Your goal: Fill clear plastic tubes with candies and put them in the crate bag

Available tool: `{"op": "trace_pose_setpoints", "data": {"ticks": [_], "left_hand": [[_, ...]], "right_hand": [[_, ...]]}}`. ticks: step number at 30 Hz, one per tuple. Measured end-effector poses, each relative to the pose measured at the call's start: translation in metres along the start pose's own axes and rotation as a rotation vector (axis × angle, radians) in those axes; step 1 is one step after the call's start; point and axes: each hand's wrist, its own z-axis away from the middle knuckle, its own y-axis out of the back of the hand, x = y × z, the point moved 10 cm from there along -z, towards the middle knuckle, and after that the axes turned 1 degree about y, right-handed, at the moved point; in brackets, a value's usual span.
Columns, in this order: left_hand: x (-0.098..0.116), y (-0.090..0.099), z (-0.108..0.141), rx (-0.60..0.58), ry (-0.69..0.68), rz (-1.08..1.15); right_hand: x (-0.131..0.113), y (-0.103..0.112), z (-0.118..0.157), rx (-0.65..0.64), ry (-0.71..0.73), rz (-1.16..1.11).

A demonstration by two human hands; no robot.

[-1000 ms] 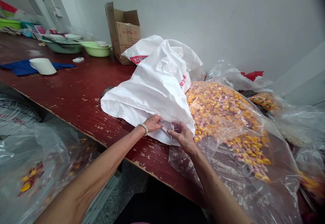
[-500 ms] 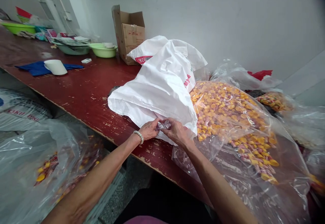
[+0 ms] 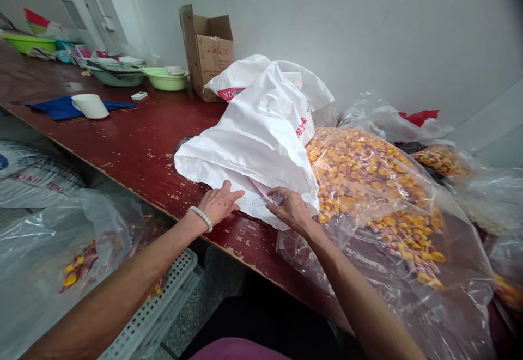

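Note:
A white sack (image 3: 261, 131) with red print lies on the red table, its mouth towards me. Over its near edge, my left hand (image 3: 220, 205), with a beaded bracelet, pinches a small clear plastic piece (image 3: 241, 201). My right hand (image 3: 291, 208) is closed on small clear plastic pieces (image 3: 277, 199), and one juts out past the fingertips towards the left. Their exact kind is too small to make out. To the right of the right hand, a large clear bag (image 3: 392, 207) holds many yellow-topped pieces with pinkish stems.
The table (image 3: 134, 153) has a worn front edge. A white mug (image 3: 90, 107) lies on blue cloth, near a green basin (image 3: 167, 80) and an open carton (image 3: 212, 58). Below left are a plastic bag (image 3: 49, 273) and white perforated crates (image 3: 171, 284).
My hands were together over the clear pieces; they are now apart. The left hand has moved left with a small piece, while the right hand stays near its place.

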Motion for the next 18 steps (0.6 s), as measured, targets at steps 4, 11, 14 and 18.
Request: {"op": "trace_pose_setpoints", "data": {"ticks": [4, 11, 14, 18], "left_hand": [[0.028, -0.007, 0.001, -0.150, -0.062, -0.139], [0.043, -0.004, -0.025, -0.018, -0.161, 0.236], [0.028, -0.007, -0.035, 0.044, -0.111, 0.450], [0.023, -0.014, -0.035, 0.048, -0.150, 0.652]], "right_hand": [[-0.020, -0.002, 0.002, -0.082, 0.090, 0.188], [-0.035, -0.010, -0.009, -0.144, 0.117, 0.113], [-0.031, -0.013, -0.012, -0.125, 0.099, 0.082], [-0.023, -0.015, -0.012, -0.103, 0.081, -0.015]]}}
